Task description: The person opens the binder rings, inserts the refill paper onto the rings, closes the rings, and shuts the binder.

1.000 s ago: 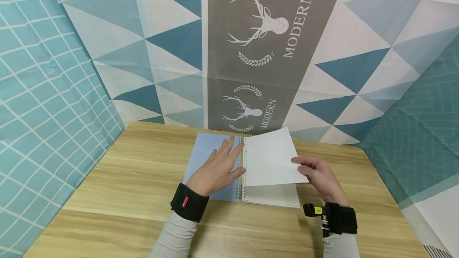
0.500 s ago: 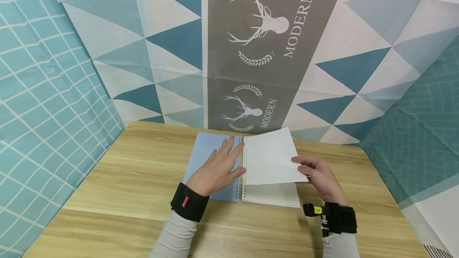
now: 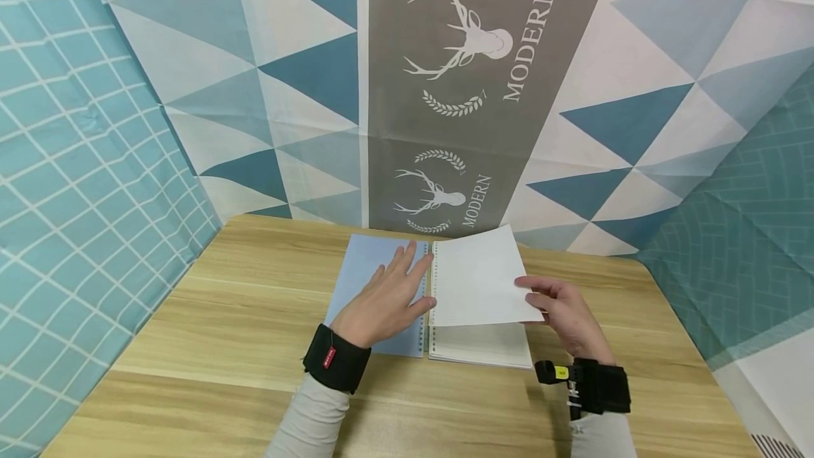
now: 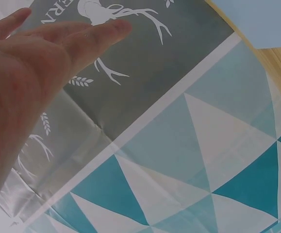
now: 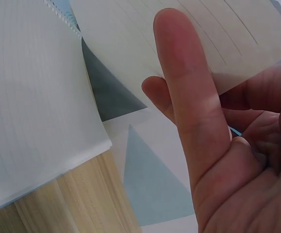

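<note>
A ring-bound notebook (image 3: 483, 348) lies open on the table, with its light blue cover (image 3: 357, 267) turned to the left. My right hand (image 3: 568, 315) pinches the lower right corner of a white page (image 3: 480, 278), which is lifted off the stack beneath. In the right wrist view the thumb (image 5: 184, 73) lies along the raised lined page (image 5: 125, 43), and the stack (image 5: 38, 111) sits at left. My left hand (image 3: 386, 302), fingers straight and spread, is over the blue cover beside the binding; whether it touches is unclear. In the left wrist view its fingers extend.
The wooden table (image 3: 242, 316) ends at a patterned backdrop (image 3: 305, 90) just behind the notebook. Tiled-pattern cloth (image 3: 89, 119) borders the left, and green cloth (image 3: 738, 232) the right. Both wrists wear black bands; the right one carries a small camera (image 3: 553, 372).
The lifted page's lower edge has risen slightly, and my right hand has shifted a little left with its corner. My left hand stays in place.
</note>
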